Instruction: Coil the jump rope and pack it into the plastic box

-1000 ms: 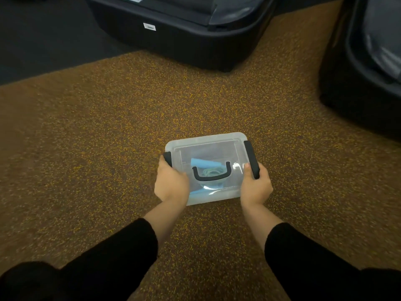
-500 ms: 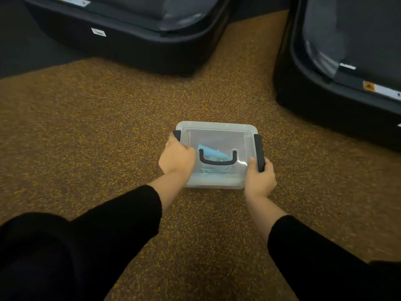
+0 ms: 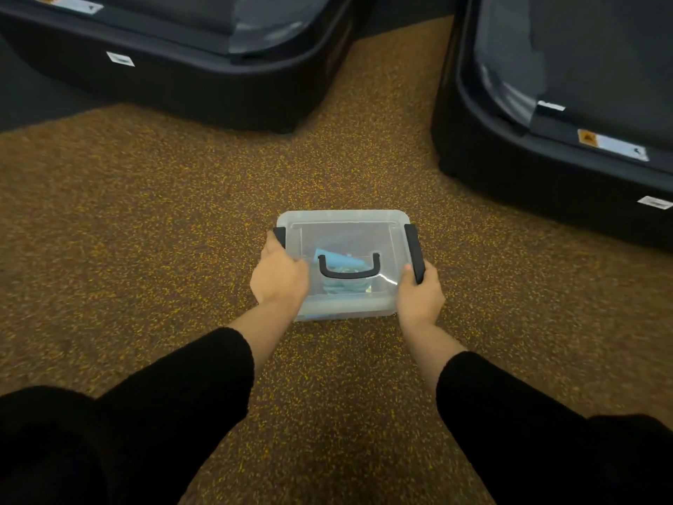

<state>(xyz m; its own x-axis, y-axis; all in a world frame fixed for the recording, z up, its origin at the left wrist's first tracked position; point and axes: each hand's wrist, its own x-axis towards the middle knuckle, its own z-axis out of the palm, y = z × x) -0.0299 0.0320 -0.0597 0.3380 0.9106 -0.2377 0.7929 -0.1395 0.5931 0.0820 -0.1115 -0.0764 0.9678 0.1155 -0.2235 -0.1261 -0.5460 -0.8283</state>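
The left hand [image 3: 279,277] is curled over the left side of the plastic box [image 3: 344,222], thumb lying on the clear lid [image 3: 349,235] and the knuckles covering most of the black left latch [image 3: 279,235], whose far end pokes out just beyond the fingers. The right hand [image 3: 420,297] is closed around the near end of the black right latch [image 3: 414,251], the thumb pressed against its inner edge; the rest of that latch runs away from the hand along the box's right edge. Whether either latch is fully snapped down is hard to tell from this angle.

Between the two hands, on top of the lid, a black carry handle [image 3: 349,273] lies flat. Under it, through the clear plastic, the jump rope [image 3: 340,284] shows as pale blue loops with a blue grip slanting toward the left hand; it is inside the box, lid on.

The box rests on a speckled brown and yellow floor [image 3: 182,213]. Black sleeves [image 3: 204,388] cover both forearms back toward the camera. Well beyond the left hand sits a large black machine base [image 3: 204,89] with small white labels; beyond and to the outside of the right hand stands a second black base [image 3: 528,169], bearing a yellow warning sticker. The floor runs between the two, straight out from the box.
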